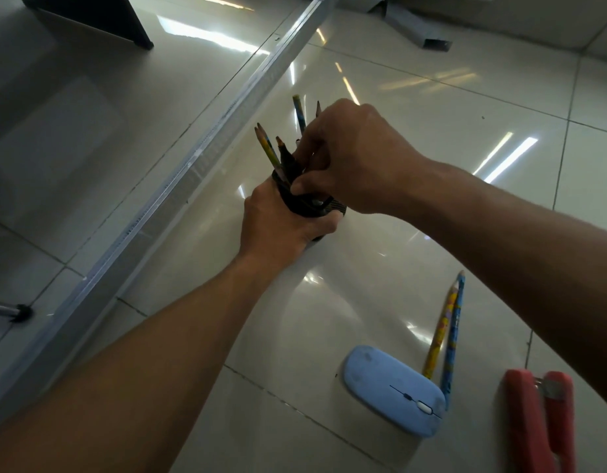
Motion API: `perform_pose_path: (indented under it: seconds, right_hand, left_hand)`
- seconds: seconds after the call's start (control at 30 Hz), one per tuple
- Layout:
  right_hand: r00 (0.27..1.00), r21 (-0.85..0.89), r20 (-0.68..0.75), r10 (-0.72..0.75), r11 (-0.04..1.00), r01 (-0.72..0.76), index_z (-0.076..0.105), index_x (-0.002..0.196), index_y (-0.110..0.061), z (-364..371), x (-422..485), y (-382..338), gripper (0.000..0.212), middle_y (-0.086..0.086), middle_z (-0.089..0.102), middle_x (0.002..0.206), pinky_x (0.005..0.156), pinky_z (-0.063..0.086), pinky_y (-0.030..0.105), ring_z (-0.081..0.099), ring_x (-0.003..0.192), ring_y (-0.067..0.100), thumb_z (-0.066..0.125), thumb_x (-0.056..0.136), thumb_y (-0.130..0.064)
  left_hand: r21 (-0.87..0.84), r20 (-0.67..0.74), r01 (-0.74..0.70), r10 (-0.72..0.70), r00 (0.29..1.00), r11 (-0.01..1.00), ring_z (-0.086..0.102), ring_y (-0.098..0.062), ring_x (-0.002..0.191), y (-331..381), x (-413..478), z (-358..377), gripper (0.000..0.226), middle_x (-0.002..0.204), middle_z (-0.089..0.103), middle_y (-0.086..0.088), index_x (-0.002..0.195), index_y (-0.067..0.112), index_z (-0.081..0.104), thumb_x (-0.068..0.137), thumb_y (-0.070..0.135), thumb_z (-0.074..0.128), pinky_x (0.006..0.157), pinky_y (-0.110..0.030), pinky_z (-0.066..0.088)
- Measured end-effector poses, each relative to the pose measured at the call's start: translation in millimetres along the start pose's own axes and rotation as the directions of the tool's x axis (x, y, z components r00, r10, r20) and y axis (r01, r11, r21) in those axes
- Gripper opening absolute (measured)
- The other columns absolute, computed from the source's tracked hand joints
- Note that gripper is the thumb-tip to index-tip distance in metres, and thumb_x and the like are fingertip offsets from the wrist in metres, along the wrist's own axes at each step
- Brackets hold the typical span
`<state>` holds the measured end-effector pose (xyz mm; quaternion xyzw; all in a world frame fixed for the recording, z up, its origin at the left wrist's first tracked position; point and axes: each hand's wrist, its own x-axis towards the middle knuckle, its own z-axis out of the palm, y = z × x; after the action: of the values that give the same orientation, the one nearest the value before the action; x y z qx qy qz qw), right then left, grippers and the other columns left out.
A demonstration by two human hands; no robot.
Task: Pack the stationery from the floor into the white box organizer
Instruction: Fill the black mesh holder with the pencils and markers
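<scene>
My left hand grips a dark pencil holder from below, holding it above the tiled floor. Several pencils stick up out of it. My right hand reaches over the holder's top, fingers curled round the pencils there; two more pencil tips show above its knuckles. On the floor at the lower right lie a yellow pencil and a blue pencil side by side. A light blue computer mouse lies beside them, and a red stapler lies at the bottom right. No white box organizer is in view.
A long pale metal rail runs diagonally across the floor from upper middle to lower left. A dark panel stands at the top left. Grey channel pieces lie at the top right. A tripod foot shows at the left edge.
</scene>
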<state>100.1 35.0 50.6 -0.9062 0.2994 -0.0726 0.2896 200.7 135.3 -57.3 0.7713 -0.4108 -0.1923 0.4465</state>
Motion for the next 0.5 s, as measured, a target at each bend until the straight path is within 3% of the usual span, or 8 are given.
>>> perform_pose_path:
  seconds: [0.23, 0.3, 0.4, 0.5]
  right_hand:
    - [0.996, 0.126, -0.089, -0.002, 0.992, 0.013, 0.079, 0.107, -0.015, -8.6, -1.0, -3.2, 0.036, 0.001, 0.076, 0.098, 0.081, 0.062, 0.029, 0.074, 0.082, 0.009, 0.087, 0.079, -0.036]
    - [0.994, 0.147, -0.11, 0.002, 0.989, 0.015, 0.079, 0.104, -0.015, -9.1, -0.6, -5.8, 0.03, -0.001, 0.077, 0.092, 0.08, 0.062, 0.027, 0.074, 0.077, 0.006, 0.085, 0.082, -0.035]
    - [0.994, 0.135, -0.113, -0.012, 0.991, 0.027, 0.081, 0.099, -0.015, -8.9, 0.0, -8.7, 0.023, -0.004, 0.077, 0.088, 0.076, 0.06, 0.018, 0.072, 0.074, 0.003, 0.083, 0.086, -0.033]
    - [0.994, 0.111, -0.099, -0.037, 0.993, 0.048, 0.082, 0.101, -0.014, -6.8, 0.9, -8.5, 0.019, -0.007, 0.073, 0.084, 0.071, 0.054, 0.004, 0.068, 0.067, -0.002, 0.08, 0.089, -0.028]
  left_hand:
    - [0.026, 0.006, 0.035, -0.035, 0.999, 0.999, 0.055, 0.03, 0.076, -0.4, 1.5, -1.6, 0.048, 0.071, 0.057, 0.051, 0.081, 0.044, 0.054, 0.054, 0.049, 0.093, 0.064, 0.007, 0.038]
    - [0.03, 0.0, 0.029, -0.029, 1.0, 0.999, 0.055, 0.03, 0.075, -0.5, 1.2, -0.5, 0.047, 0.072, 0.057, 0.051, 0.077, 0.044, 0.053, 0.055, 0.047, 0.094, 0.064, 0.007, 0.038]
    - [0.029, -0.005, 0.046, -0.046, 0.999, 0.999, 0.054, 0.03, 0.075, -0.9, 1.5, 0.6, 0.048, 0.069, 0.061, 0.037, 0.079, 0.045, 0.053, 0.054, 0.05, 0.093, 0.064, 0.007, 0.038]
    - [0.025, -0.001, 0.034, -0.034, 0.999, 0.999, 0.048, 0.036, 0.076, 0.5, 2.2, 1.3, 0.052, 0.072, 0.055, 0.051, 0.081, 0.048, 0.049, 0.054, 0.05, 0.092, 0.062, 0.01, 0.033]
